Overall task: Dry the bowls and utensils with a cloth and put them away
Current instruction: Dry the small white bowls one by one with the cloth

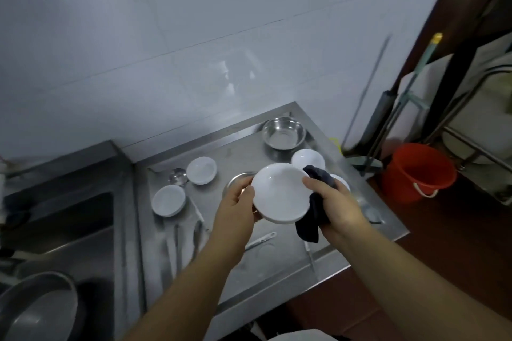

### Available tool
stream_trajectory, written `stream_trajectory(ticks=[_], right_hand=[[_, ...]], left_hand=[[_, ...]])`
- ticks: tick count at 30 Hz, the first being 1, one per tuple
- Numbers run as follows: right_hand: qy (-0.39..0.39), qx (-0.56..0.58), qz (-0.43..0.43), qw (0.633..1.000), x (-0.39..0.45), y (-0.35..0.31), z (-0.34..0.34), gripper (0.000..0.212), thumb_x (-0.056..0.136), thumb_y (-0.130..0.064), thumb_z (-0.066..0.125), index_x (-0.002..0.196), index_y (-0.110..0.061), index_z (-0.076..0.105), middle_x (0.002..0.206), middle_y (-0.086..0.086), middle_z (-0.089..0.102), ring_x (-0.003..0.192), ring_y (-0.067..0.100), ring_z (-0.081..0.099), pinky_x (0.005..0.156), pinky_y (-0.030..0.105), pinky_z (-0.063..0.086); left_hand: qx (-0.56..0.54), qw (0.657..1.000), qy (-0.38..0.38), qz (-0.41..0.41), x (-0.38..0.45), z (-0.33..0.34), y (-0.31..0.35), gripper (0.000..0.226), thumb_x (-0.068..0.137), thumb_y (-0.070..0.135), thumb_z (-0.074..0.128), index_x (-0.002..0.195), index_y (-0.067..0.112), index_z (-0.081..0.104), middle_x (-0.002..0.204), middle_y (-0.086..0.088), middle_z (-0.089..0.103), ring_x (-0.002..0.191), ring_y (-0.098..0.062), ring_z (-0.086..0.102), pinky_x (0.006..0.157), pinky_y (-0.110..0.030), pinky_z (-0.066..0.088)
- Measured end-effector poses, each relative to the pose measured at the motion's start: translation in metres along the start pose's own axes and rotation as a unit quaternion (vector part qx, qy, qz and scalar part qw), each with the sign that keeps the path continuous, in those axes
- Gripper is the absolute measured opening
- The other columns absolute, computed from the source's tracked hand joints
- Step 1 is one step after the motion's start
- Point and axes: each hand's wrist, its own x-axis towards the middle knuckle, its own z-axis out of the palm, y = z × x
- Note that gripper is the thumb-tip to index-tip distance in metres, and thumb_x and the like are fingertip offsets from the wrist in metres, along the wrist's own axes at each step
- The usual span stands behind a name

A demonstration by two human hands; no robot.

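Glossy white bowl, brushed-metal counter

red bucket, sink, tiled wall

Quick count: five white bowls, one held at centre, two at 9 o'clock, two at 2 o'clock. Two steel bowls. One dark cloth. One red bucket at 3 o'clock. Utensils too blurry to count.

The steel bench carries a steel bowl at its far corner, white bowls at and, a small metal cup, and utensils lying along the near left side.
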Motion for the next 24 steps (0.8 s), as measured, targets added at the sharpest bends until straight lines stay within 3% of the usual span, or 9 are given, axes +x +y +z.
stream_trajectory(ticks=[4,7,9,14,19,21,24], right_hand=[[0.062,-0.035,-0.028,0.997,0.0,-0.033,-0.083,0.043,0.076,-0.017,0.089,0.114,-0.016,0.071,0.094,0.008,0.081,0.082,0.024,0.079,0.068,0.039,0.06],[0.103,-0.048,-0.048,0.992,0.0,-0.055,-0.135,0.038,0.078,-0.01,0.09,0.109,-0.013,0.069,0.081,0.008,0.076,0.06,0.019,0.073,0.05,0.033,0.057],[0.12,-0.063,-0.054,0.989,-0.003,-0.069,-0.163,0.038,0.075,-0.01,0.092,0.104,-0.013,0.067,0.082,0.011,0.072,0.051,0.017,0.068,0.044,0.031,0.054],[0.113,-0.091,-0.026,0.989,-0.001,-0.094,-0.21,0.043,0.074,-0.014,0.095,0.108,-0.01,0.069,0.098,0.024,0.075,0.069,0.028,0.074,0.055,0.045,0.062],[0.097,-0.088,0.006,0.991,0.02,-0.095,-0.23,0.04,0.08,-0.008,0.085,0.117,-0.007,0.069,0.111,0.03,0.073,0.098,0.047,0.074,0.065,0.044,0.062],[0.111,-0.099,0.008,0.989,0.031,-0.094,-0.229,0.038,0.079,-0.004,0.083,0.115,-0.008,0.07,0.108,0.029,0.074,0.095,0.046,0.075,0.065,0.045,0.063],[0.134,-0.11,0.018,0.985,0.054,-0.096,-0.22,0.036,0.077,-0.001,0.084,0.109,-0.01,0.071,0.099,0.025,0.075,0.073,0.031,0.077,0.056,0.041,0.061]], left_hand=[[-0.003,0.999,-0.034,-0.027,-0.018,0.079,-0.009,0.026,0.108,0.026,0.054,0.113,0.039,0.077,0.11,0.009,0.079,0.099,-0.015,0.077,0.076,-0.028,0.064],[-0.016,0.998,-0.042,-0.051,-0.028,0.133,-0.022,0.023,0.108,0.024,0.056,0.121,0.027,0.074,0.112,0.002,0.079,0.097,-0.014,0.078,0.073,-0.025,0.063],[-0.026,0.997,-0.04,-0.065,-0.031,0.164,-0.03,0.021,0.108,0.022,0.057,0.12,0.022,0.073,0.114,-0.003,0.079,0.096,-0.015,0.078,0.072,-0.026,0.063],[-0.028,0.995,-0.039,-0.091,-0.033,0.213,-0.046,0.017,0.107,0.02,0.057,0.115,0.025,0.072,0.115,-0.006,0.077,0.092,-0.015,0.079,0.07,-0.027,0.063],[-0.026,0.994,-0.027,-0.1,-0.016,0.228,-0.056,0.018,0.105,0.024,0.059,0.114,0.029,0.074,0.119,-0.004,0.076,0.099,-0.019,0.078,0.074,-0.028,0.063],[-0.025,0.994,-0.033,-0.097,-0.004,0.228,-0.057,0.019,0.103,0.027,0.061,0.112,0.033,0.076,0.116,0.0,0.078,0.102,-0.019,0.077,0.075,-0.028,0.063],[-0.026,0.994,-0.033,-0.102,0.023,0.226,-0.059,0.019,0.105,0.025,0.061,0.115,0.031,0.076,0.113,0.003,0.079,0.101,-0.017,0.077,0.076,-0.028,0.063]])
